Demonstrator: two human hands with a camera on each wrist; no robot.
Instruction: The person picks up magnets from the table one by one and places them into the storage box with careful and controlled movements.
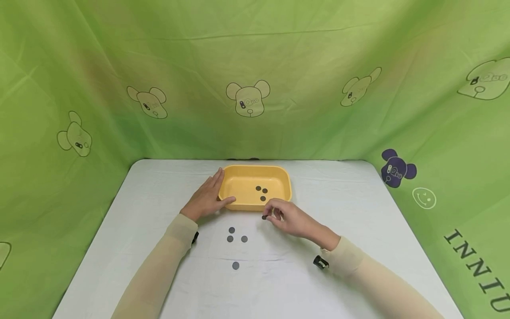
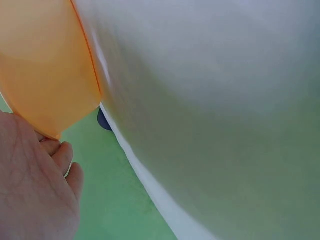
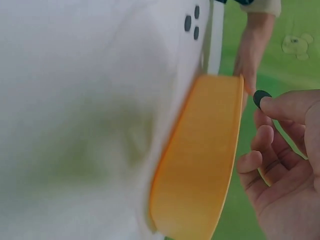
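A yellow rectangular tub [image 1: 275,206] stands at the back of the table. My left hand [image 1: 206,197] rests against its left side, fingers stretched along the wall and thumb over the front rim. In the left wrist view, the left hand's fingertips lie at the tub's edge. Just in front of the tub, my right hand [image 1: 292,218] pinches a small dark round disc [image 3: 260,98] between thumb and index finger, the other fingers loosely bent. Three similar discs [image 1: 264,191] lie inside the tub. Several grey discs [image 1: 244,239] lie on the table in front of it, one nearer the front.
A white cloth covers the table [image 1: 330,199]. Green fabric walls [image 1: 199,53] with printed bear heads surround it at the back and both sides. Each wrist carries a dark strap piece [image 1: 321,262].
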